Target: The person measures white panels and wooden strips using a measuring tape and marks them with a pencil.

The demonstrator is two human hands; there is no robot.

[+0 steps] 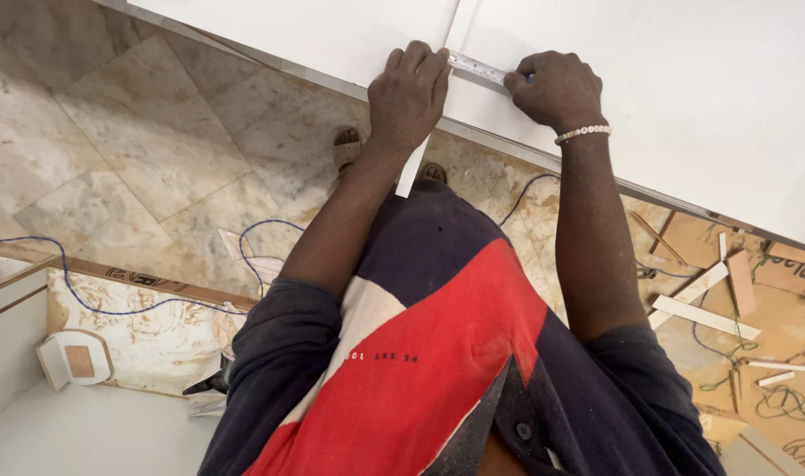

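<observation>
A large white board (pixel 667 97) lies across the top of the head view. A narrow white strip (pixel 415 167) crosses it and sticks out past its near edge. My left hand (pixel 408 92) presses down on the strip and on one end of a steel tape measure blade (pixel 477 68). My right hand (pixel 556 88), with a bead bracelet on the wrist, pinches the blade's other end against the board. The blade runs between both hands, tilted slightly.
Marble floor tiles (pixel 138 132) lie below the board, with my feet near its edge. A blue cable (pixel 111 304) trails over the floor. Wood offcuts and white strips (pixel 706 317) litter the right side. A white cabinet panel (pixel 67 423) sits bottom left.
</observation>
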